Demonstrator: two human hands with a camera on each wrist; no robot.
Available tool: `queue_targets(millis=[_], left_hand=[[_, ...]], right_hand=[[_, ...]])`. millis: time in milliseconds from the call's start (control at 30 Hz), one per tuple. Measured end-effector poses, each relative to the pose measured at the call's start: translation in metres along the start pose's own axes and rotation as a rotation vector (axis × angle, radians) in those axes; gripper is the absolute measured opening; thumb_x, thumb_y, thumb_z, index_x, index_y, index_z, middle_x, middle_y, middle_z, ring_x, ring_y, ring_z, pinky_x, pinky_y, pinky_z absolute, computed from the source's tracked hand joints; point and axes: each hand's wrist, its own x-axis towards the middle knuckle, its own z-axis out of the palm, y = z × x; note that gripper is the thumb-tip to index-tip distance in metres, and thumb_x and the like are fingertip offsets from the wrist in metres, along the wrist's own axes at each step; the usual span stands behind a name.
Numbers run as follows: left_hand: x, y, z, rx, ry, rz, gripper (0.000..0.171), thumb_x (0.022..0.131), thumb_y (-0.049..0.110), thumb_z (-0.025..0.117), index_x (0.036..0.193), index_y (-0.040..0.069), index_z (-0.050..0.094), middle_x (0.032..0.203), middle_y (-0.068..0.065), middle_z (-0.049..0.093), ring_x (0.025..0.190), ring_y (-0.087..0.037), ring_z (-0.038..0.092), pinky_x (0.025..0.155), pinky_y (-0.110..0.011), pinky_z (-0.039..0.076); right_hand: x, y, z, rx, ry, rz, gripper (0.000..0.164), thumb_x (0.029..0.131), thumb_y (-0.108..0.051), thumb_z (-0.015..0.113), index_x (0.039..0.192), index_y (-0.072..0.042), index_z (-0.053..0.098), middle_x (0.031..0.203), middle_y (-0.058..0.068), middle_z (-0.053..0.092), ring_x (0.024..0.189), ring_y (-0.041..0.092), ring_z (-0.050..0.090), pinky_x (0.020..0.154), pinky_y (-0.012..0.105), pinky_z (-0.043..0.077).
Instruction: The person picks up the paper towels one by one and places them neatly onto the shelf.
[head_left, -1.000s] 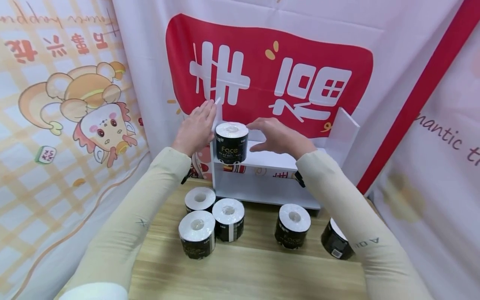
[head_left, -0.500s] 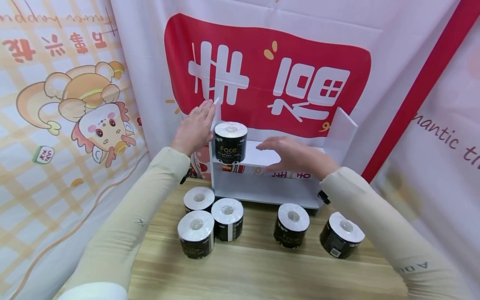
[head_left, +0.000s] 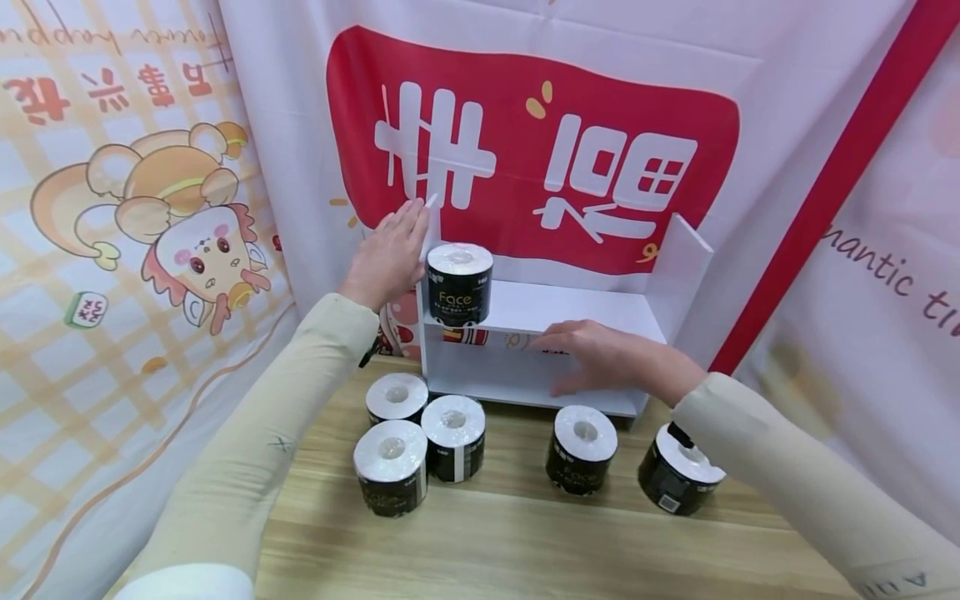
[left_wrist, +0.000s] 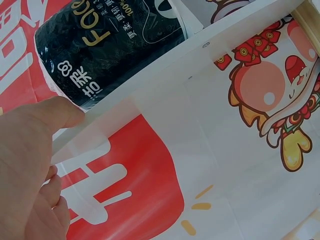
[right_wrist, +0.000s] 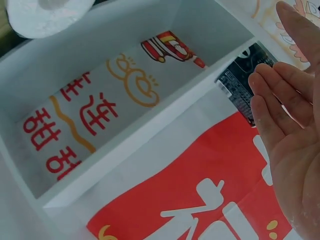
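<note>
My left hand (head_left: 390, 254) holds the upright left side panel of a white two-tier shelf (head_left: 540, 307). In the left wrist view its thumb (left_wrist: 67, 112) lies on one face of the panel, with the fingers on the other. Just inside that panel, on the upper board, stands a toilet paper roll (head_left: 460, 285) in black wrapping marked "Face". My right hand (head_left: 607, 357) is in front of the lower tier, holding nothing, its fingers spread from the thumb. Below it on the table stands another roll (head_left: 582, 450).
Three rolls cluster at the left front, among them a near roll (head_left: 392, 468). One more roll (head_left: 678, 471) stands at the right, partly under my right forearm. A wooden table (head_left: 525, 542) carries everything; printed cloth (head_left: 525, 150) hangs behind the shelf.
My right hand has moved from beside the roll on the upper board, down and to the right. The left hand keeps its place on the side panel.
</note>
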Motion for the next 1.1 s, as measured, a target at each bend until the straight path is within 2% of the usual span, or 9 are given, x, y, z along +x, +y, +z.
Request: queue_targets(millis=[267,467,600,833,1100], left_hand=[[0.001,0.0,0.0,0.009,0.016,0.005,0.092,0.096,0.023,0.077,0.165,-0.003,0.022,0.174,-0.024,0.024,0.163,-0.038,0.024,0.131,-0.048,0.03],[0.0,0.0,0.0,0.012,0.021,0.007,0.093,0.095,0.023,0.078,0.165,-0.003,0.022,0.174,-0.024,0.024,0.163,-0.038,0.025,0.131,-0.048,0.031],[0.0,-0.001,0.001,0.009,0.021,0.005,0.093,0.095,0.023,0.078,0.165,-0.002,0.022,0.174,-0.023,0.024,0.163,-0.038,0.025,0.131,-0.048,0.031],[0.0,-0.001,0.003,0.011,0.024,0.007,0.093,0.094,0.024,0.079,0.165,-0.002,0.024,0.173,-0.023,0.025,0.163,-0.038,0.025,0.13,-0.048,0.031],[0.001,0.0,0.002,0.013,0.025,0.011,0.094,0.094,0.023,0.079,0.165,-0.003,0.023,0.173,-0.024,0.025,0.163,-0.039,0.026,0.13,-0.048,0.032]], right_hand=[[-0.019,0.007,0.024,-0.006,-0.045,0.077,0.068,0.086,-0.029,0.089,0.145,-0.008,0.063,0.149,0.018,0.063,0.136,0.037,0.063,0.106,0.05,0.059],[-0.03,0.021,0.043,-0.005,-0.036,0.029,0.067,0.085,-0.03,0.09,0.141,-0.002,0.065,0.142,0.019,0.067,0.13,0.037,0.066,0.104,0.05,0.06],[-0.037,0.032,0.056,0.033,-0.031,0.036,0.065,0.087,-0.033,0.088,0.141,-0.003,0.065,0.141,0.021,0.067,0.129,0.039,0.066,0.103,0.052,0.06],[-0.047,0.044,0.075,0.077,-0.034,0.064,0.062,0.086,-0.025,0.089,0.138,0.0,0.067,0.14,0.018,0.069,0.132,0.038,0.065,0.106,0.052,0.058],[-0.054,0.055,0.097,0.06,-0.002,0.03,0.055,0.085,-0.024,0.09,0.13,0.001,0.071,0.129,0.015,0.073,0.122,0.035,0.068,0.103,0.053,0.059]])
